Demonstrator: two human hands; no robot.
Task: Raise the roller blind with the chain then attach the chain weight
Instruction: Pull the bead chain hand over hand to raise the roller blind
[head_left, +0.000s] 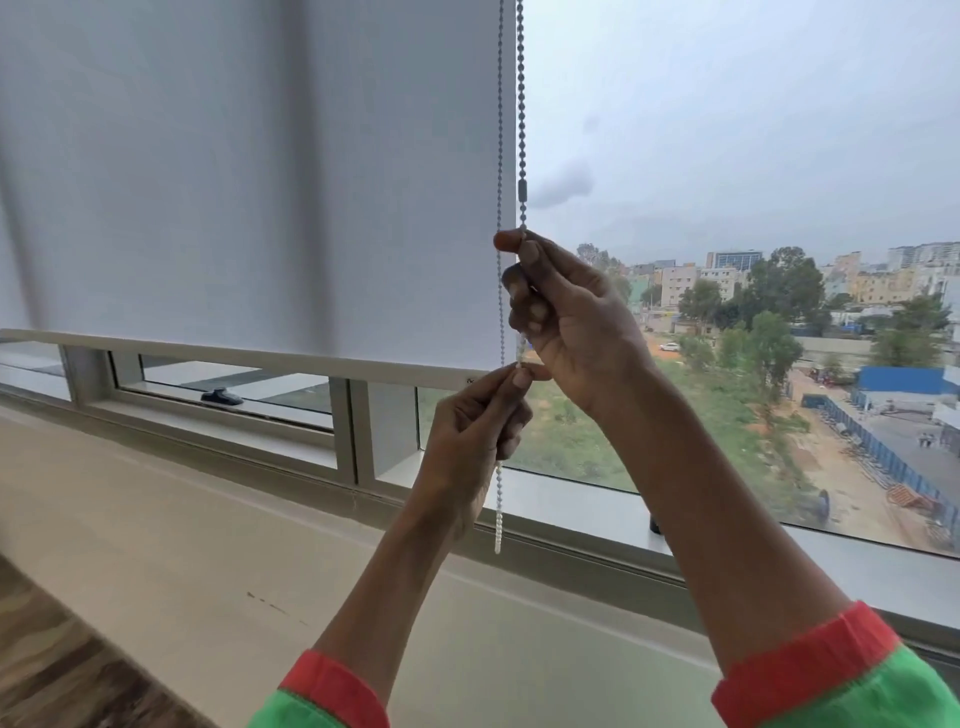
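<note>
The top of the roller blind (249, 171) runs out past the upper edge, so its tube is out of sight, and both strands of the chain (500, 130) leave the frame there too. My right hand (566, 317) closes round one strand and hides that stretch inside the fist. My left hand (478, 421) covers where the other strand passes my fingers. Whether the chain ends in a loop below I cannot tell. My sleeves (810, 670) are cut off by the bottom edge. The small mark at the right end of the bottom bar (260, 358) is too tiny to read.
</note>
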